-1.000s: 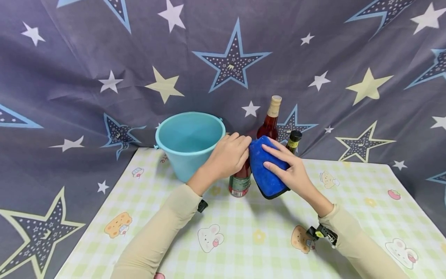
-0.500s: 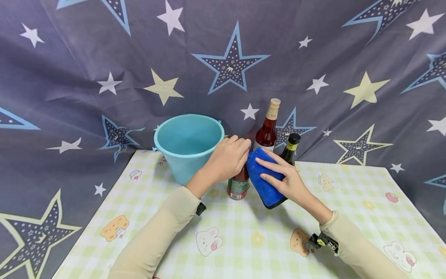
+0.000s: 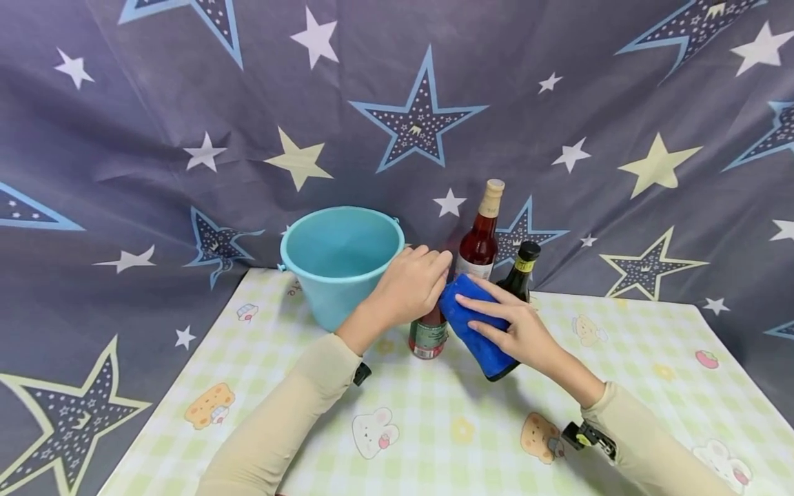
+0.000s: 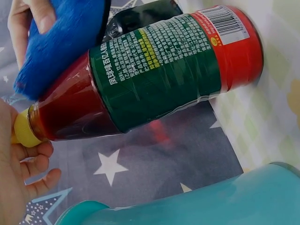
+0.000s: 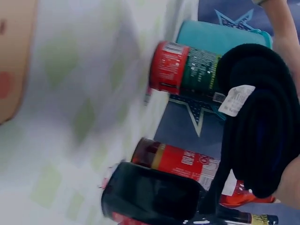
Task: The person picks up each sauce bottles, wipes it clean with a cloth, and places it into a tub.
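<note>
My left hand [image 3: 412,282] grips a sauce bottle [image 3: 429,337] by its yellow cap [image 4: 26,129], with the thumb side hidden in the head view. The bottle has dark red contents and a green and red label. It stands on the table. In my right hand [image 3: 521,327] is a folded blue cloth [image 3: 490,358] with dark edging, fingers spread over its near face. The left wrist view has this cloth [image 4: 70,37] against the bottle's shoulder, just below the cap. A white tag [image 5: 236,100] hangs from the cloth in the right wrist view.
A turquoise bucket [image 3: 322,296] stands left of the sauce bottle. Behind the cloth are a tall red bottle [image 3: 479,244] with a cream neck and a dark bottle [image 3: 517,279] with a black cap. A star-patterned curtain [image 3: 248,103] hangs behind the checked tablecloth [image 3: 434,441].
My right hand has lowered the blue cloth beside the sauce bottle, so more of the two bottles behind shows. My left hand keeps its hold at the cap.
</note>
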Available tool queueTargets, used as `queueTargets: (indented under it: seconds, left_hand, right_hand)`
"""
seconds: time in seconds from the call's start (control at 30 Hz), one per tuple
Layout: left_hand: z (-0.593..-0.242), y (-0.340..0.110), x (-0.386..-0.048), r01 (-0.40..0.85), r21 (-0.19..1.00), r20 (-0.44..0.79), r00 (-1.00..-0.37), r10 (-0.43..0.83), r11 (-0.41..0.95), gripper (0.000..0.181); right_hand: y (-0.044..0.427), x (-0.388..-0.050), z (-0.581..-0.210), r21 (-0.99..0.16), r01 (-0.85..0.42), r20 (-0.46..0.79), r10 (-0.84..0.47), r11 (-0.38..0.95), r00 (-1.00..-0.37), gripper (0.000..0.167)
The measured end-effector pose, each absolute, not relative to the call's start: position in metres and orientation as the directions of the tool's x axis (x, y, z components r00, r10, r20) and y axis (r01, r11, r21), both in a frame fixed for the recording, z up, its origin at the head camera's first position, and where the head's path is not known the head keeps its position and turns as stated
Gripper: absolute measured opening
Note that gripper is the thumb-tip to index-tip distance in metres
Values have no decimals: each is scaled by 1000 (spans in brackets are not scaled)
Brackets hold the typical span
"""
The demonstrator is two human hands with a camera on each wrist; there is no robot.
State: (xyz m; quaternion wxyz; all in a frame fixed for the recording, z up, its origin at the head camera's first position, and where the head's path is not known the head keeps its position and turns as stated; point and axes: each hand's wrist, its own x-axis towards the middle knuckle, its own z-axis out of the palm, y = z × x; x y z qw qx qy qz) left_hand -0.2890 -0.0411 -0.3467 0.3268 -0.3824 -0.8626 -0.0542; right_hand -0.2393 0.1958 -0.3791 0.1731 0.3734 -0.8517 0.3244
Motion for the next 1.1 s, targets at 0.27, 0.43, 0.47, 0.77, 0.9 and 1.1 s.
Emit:
queueTargets:
  seconds: [0.27, 0.43, 0.47, 0.77, 0.9, 1.1]
  left_hand:
    - [-352, -40, -288, 693, -151, 628, -484, 610, 705, 16]
    - [-353, -39, -286, 693, -157, 627, -481, 613, 704, 17]
    - [-353, -39, -287, 692, -160, 626, -480, 614, 704, 17]
    - [-348, -38, -288, 675, -183, 648, -463, 604, 714, 11]
    - [-348, -38, -288, 679, -180, 643, -467, 607, 712, 12]
    - [-350, -36, -288, 683, -157, 633, -485, 604, 713, 11]
  right_hand:
    - [203, -231, -394, -377, -766, 492, -588, 520, -642, 51]
    - [203, -229, -396, -381, -761, 482, -590, 525, -648, 49]
    - [203, -229, -395, -382, -759, 480, -588, 527, -651, 49]
    - [203, -231, -391, -395, -754, 432, -618, 525, -656, 46]
    - [203, -230, -389, -385, -757, 406, -640, 528, -652, 45]
    - [203, -228, -392, -360, -757, 345, -677, 545, -651, 44]
